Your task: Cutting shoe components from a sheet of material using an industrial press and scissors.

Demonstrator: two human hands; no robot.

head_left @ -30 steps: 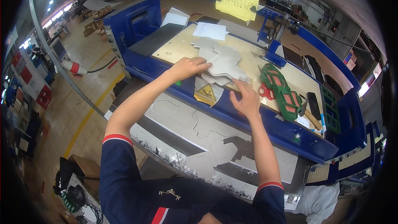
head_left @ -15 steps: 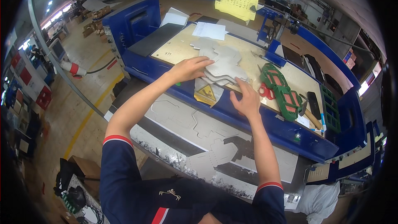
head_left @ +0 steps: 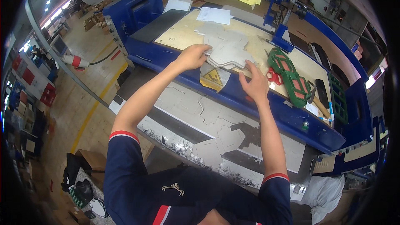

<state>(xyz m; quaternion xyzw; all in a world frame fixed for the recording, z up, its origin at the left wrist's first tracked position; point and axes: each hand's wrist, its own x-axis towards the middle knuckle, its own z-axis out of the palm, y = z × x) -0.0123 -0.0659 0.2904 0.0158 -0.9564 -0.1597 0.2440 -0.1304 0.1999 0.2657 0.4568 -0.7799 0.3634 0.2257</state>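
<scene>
In the head view, both your arms reach forward over the blue machine (head_left: 143, 56), and your hands meet a stack of grey card shapes (head_left: 228, 54) from its two sides. The stack lies on the near part of a pale wooden board (head_left: 177, 35), its pieces unevenly lined up, so several wavy edges show one under another along the side nearest you. Your left hand (head_left: 192, 56) is at the stack's left edge with the fingers bent and the fingertips against the card; you hide the thumb from the camera, so I cannot tell whether you grasp the pieces or only press on them. Your right hand (head_left: 256, 84) is at the near right corner, its fingers loosely spread and released, the fingertips at the card's edge and the thumb well apart from them. Just below the stack, between your hands, a yellow warning sticker (head_left: 213, 78) sits on the machine's front edge. To the right of your right hand you have red scissor handles (head_left: 274, 76), then two green frames with reddish pads (head_left: 297, 89), and beyond those a hammer's wooden handle (head_left: 321, 108) and a black block (head_left: 322, 92). Past the stack, a white paper (head_left: 213, 15) lies at the board's far edge. Nearer your body, a grey sheet with cut outlines (head_left: 187, 104) lies below the machine's edge, with a loose grey card piece (head_left: 223, 142) beside it.
</scene>
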